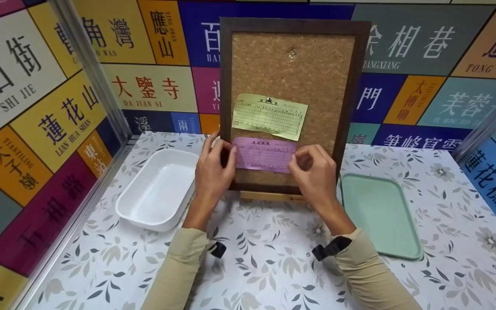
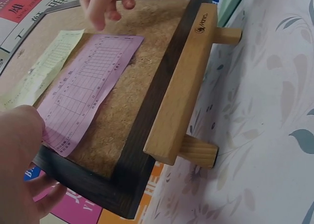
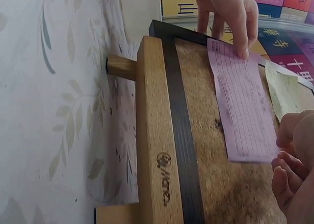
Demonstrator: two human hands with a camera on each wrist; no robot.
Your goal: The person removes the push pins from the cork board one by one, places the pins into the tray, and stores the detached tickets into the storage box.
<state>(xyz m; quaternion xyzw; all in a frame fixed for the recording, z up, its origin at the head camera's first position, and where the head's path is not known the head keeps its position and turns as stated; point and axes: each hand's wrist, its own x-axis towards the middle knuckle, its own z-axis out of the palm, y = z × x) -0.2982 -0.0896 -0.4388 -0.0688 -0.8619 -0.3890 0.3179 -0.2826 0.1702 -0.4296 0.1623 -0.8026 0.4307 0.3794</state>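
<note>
1. Sleeves (image 1: 177,271) run out of the head view's lower edge.
2. The left hand (image 1: 214,170) holds the left end of the pink slip (image 1: 265,157); the right hand (image 1: 319,174) curls at the other end, whether gripping I cannot tell.
3. The slip, gridded, print too small to read, is low on the corkboard (image 1: 289,69), below a yellow slip (image 1: 269,120).
4. Leaf-patterned table (image 1: 269,262): white dish (image 1: 153,189) left, green tray (image 1: 377,206) right.
5. Walls (image 1: 155,88) of coloured signs.

corkboard (image 1: 321,86) walled off the way forward, tabletop (image 1: 269,258) passage ran between white basin (image 1: 157,183) left and green tray (image 1: 379,211) right, room lay above yellow slip (image 1: 269,117), narrow strip below purple slip (image 1: 265,156)
</note>
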